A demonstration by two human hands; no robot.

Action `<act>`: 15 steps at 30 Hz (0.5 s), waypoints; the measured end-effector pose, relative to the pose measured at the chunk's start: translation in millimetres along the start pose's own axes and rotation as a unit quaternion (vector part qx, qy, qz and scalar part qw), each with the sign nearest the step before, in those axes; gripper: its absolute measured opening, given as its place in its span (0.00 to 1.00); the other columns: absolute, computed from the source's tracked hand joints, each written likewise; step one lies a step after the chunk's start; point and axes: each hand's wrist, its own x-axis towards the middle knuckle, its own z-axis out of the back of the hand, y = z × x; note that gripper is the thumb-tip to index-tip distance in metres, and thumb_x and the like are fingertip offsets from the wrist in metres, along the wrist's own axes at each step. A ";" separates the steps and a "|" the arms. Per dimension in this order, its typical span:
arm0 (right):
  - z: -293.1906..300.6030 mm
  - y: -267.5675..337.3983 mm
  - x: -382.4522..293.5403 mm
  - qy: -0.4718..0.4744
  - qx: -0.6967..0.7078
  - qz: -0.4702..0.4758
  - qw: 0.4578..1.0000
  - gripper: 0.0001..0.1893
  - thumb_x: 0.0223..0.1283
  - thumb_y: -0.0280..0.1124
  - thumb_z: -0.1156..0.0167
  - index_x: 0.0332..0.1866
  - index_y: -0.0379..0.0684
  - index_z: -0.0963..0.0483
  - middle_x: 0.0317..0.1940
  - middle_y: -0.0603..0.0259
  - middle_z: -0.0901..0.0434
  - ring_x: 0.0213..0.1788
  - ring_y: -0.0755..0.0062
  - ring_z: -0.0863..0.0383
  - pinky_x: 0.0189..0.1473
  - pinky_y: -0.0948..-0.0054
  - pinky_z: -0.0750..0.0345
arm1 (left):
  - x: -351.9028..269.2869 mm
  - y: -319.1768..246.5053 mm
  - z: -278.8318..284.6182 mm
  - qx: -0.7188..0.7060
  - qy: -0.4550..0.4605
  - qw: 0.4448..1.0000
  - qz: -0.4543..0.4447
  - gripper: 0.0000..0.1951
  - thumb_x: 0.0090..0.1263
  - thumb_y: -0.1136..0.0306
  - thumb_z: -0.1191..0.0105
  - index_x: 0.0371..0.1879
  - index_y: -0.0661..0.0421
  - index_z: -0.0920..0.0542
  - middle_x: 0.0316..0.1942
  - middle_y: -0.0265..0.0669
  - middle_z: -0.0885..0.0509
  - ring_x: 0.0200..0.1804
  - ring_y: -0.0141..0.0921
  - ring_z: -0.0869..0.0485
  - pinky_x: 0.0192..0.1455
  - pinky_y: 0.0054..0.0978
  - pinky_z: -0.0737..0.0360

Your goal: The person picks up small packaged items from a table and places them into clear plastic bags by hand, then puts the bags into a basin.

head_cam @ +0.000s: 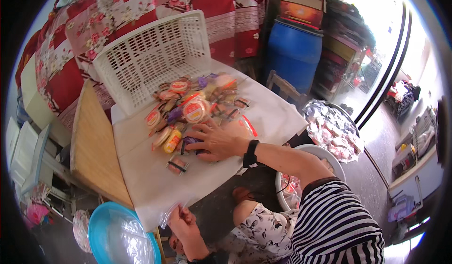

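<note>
My right hand (217,140), with a black wristband, lies palm down with spread fingers on the near side of a pile of wrapped snacks. Its fingers touch a purple-wrapped snack (190,141), partly hidden beneath them. Just left of that lies a yellow-wrapped snack (172,140). Round pastries in clear, red-edged packets (195,109) top the heap. One small packet with a dark band (177,165) sits apart, nearer me. At the table's front edge, my left hand (183,221) pinches a clear plastic bag (168,215).
A white plastic basket (116,77) lies on its side behind the pile on the paper-covered table (141,179). Lower left, a blue basin (95,228) holds clear plastic bags. Wrapped goods fill a grey tub (332,152) and a foil-lined container (333,130) at right. A blue barrel (295,54) stands behind.
</note>
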 end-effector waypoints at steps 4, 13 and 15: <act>2.6 -18.1 -7.7 0.016 0.016 0.004 1.000 0.20 0.53 0.41 0.49 0.53 0.54 0.32 0.56 0.58 0.37 0.59 0.57 0.41 0.60 0.48 0.49 | 3.0 3.4 1.0 -0.003 0.016 1.000 -0.021 0.06 0.62 0.66 0.52 0.27 0.54 0.28 0.15 0.29 0.32 0.12 0.20 0.39 0.12 0.14 0.46; -0.5 -52.6 -25.1 -0.004 -0.018 -0.041 0.999 0.20 0.52 0.44 0.48 0.52 0.56 0.31 0.58 0.59 0.39 0.62 0.59 0.46 0.57 0.39 0.50 | 8.8 3.3 7.8 0.024 0.039 0.999 -0.016 0.05 0.61 0.65 0.51 0.28 0.52 0.26 0.15 0.26 0.31 0.13 0.18 0.40 0.13 0.12 0.48; 0.2 -43.0 -19.4 -0.005 -0.045 -0.066 0.997 0.20 0.50 0.45 0.46 0.50 0.55 0.29 0.57 0.59 0.39 0.61 0.59 0.45 0.56 0.43 0.48 | 9.7 5.2 8.6 0.019 0.046 0.999 0.005 0.04 0.60 0.65 0.50 0.28 0.51 0.26 0.15 0.26 0.31 0.13 0.18 0.41 0.13 0.12 0.48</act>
